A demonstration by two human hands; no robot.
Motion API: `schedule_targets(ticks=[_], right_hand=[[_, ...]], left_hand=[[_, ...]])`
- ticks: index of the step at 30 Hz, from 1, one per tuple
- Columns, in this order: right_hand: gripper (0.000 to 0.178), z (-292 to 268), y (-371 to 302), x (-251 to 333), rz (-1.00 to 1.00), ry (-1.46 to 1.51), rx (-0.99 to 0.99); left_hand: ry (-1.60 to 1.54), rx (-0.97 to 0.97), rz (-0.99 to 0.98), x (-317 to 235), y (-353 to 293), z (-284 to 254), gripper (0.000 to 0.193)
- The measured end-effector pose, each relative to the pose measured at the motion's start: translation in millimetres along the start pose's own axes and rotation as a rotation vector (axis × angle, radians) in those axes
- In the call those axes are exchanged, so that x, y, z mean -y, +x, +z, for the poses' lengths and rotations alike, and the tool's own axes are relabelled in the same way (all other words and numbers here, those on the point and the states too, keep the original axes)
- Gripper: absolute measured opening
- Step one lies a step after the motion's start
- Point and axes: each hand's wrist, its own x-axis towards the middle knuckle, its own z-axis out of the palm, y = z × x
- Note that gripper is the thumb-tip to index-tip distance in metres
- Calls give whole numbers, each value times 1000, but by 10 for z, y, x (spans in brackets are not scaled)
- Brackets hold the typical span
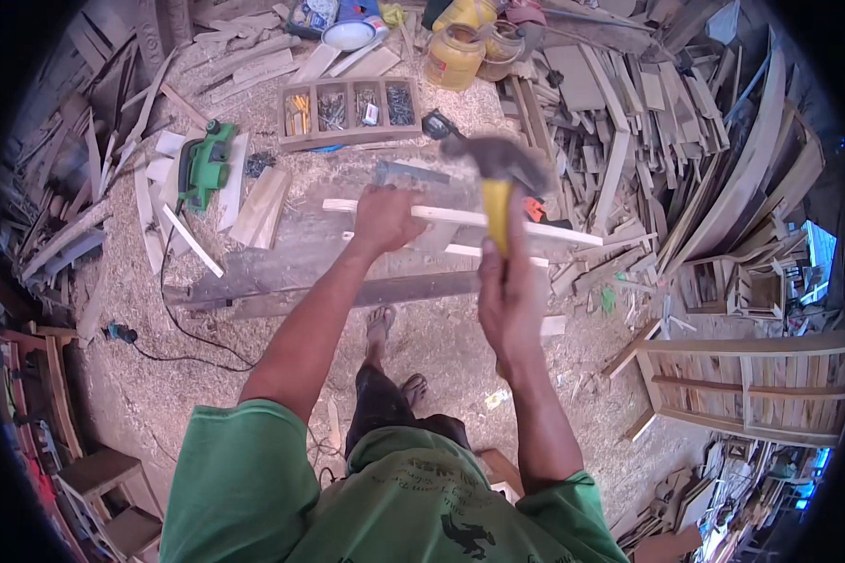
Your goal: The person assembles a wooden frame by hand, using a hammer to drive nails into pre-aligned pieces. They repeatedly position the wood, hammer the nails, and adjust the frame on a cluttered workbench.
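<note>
A claw hammer (498, 202) with a yellow handle and dark head is raised in my right hand (512, 305), which is closed round the grip. Its head is smeared by motion, above the bench (300, 272). My left hand (386, 220) is closed on a long pale wooden strip (554, 232) that lies across the bench. Whether a nail sits between those fingers cannot be seen. A second pale strip (469, 251) lies just nearer to me, partly hidden by the hammer and my hand. Beyond my left hand rests a grey metal blade (411, 173).
A compartmented wooden box (349, 143) of nails and fittings stands at the back. On the left is a green power planer (206, 167) with its cord (165, 281) trailing down. Wood offcuts (676, 113) pile up at right, near a slatted wooden frame (746, 385). Yellow jars (453, 58) stand behind.
</note>
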Motion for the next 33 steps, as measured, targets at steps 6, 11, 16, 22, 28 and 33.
schedule_targets(ticks=[6,11,16,22,28,33], right_hand=[[75,120,-83,-282,-375,17,-290],[71,329,-360,-803,47,-177,159],[35,526,-102,-1134,167,236,-134],[25,681,238,-1500,406,453,-220],[35,716,276,-1469,414,275,-188],[36,599,276,-1428,484,300,-190]], left_hand=[[19,64,-11,-161,-8,-126,36],[-32,-14,10,-209,-66,-112,34],[-77,101,-11,-203,-74,-119,32],[-192,61,25,-198,-162,-112,31],[-136,256,76,-95,-17,-232,37],[-325,787,244,60,921,-643,37]])
